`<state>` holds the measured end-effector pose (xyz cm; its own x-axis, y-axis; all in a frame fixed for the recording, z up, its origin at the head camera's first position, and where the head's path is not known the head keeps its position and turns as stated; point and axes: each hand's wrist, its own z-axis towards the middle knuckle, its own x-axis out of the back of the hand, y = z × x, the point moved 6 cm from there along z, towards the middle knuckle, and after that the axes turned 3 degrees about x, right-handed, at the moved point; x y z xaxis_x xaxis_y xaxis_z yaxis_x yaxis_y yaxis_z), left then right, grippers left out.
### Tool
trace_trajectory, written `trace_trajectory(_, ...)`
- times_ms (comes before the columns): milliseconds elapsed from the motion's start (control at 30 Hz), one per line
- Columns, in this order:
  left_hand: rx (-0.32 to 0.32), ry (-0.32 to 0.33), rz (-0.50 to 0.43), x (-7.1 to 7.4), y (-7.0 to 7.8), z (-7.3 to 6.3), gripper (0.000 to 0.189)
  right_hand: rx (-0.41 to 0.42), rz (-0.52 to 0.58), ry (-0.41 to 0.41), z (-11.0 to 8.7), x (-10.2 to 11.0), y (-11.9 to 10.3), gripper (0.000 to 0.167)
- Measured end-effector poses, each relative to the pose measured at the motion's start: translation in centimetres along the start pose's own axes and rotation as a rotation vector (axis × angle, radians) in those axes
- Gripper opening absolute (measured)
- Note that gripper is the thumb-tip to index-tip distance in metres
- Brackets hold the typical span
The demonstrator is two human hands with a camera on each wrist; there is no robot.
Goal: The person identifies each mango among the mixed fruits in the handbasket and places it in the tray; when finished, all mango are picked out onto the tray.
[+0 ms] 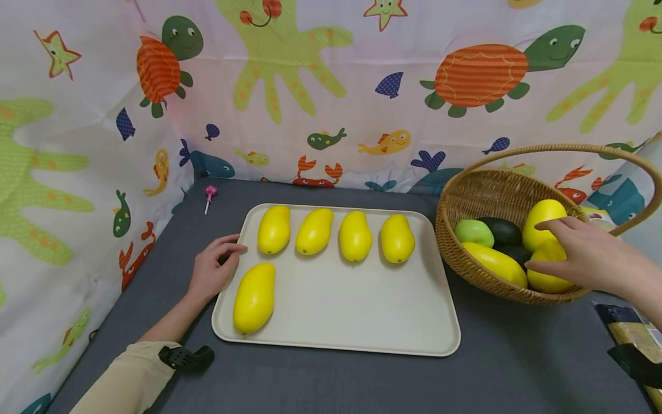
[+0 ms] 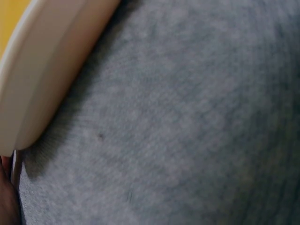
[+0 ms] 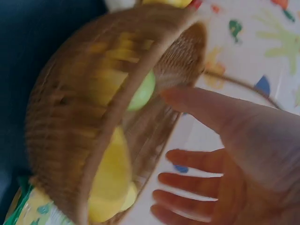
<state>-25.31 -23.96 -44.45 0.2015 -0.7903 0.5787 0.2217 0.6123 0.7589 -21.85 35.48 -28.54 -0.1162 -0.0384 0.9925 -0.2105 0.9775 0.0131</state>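
Observation:
My left hand grips the left rim of a cream tray, fingertips over the edge. A row of several yellow mangoes lies along the tray's far side. Another mango lies at its near left. On the right, my right hand reaches over a wicker basket, thumb and fingers spread beside two yellow mangoes inside. In the right wrist view the right hand is empty at the basket's mouth. The basket also holds a green apple, dark fruits and a long mango.
The basket's tall handle arches over its opening. A pink lollipop lies at the far left of the grey cloth. Packaging lies at the right edge. A printed curtain stands behind and to the left.

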Motion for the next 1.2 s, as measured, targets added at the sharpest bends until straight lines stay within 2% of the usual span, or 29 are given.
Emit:
trace_trajectory(167,0.0,0.003,-0.007,0.1,0.0,0.0,0.019,-0.063,-0.051,-0.119,-0.2,-1.6,2.6,0.109)
trace_trajectory(300,-0.006,0.004,-0.015,0.0,0.1,0.0,0.018,-0.07,-0.078,-0.164,-0.1,-2.4,3.5,0.116)
trace_trajectory(500,-0.005,0.008,-0.009,0.0,0.0,0.1,0.018,-0.062,-0.079,-0.137,0.0,-3.0,4.0,0.116)
trace_trajectory(733,0.01,0.006,-0.009,-0.1,-0.1,0.1,0.018,-0.065,-0.055,-0.114,0.2,-3.4,4.5,0.123)
trace_trajectory(933,0.01,0.009,-0.009,-0.1,-0.1,0.0,0.019,-0.043,-0.01,-0.074,0.1,-2.3,3.6,0.122)
trace_trajectory(1200,0.005,0.012,0.0,-0.1,-0.1,0.0,0.019,0.029,0.059,0.031,0.0,1.0,-0.4,0.115)
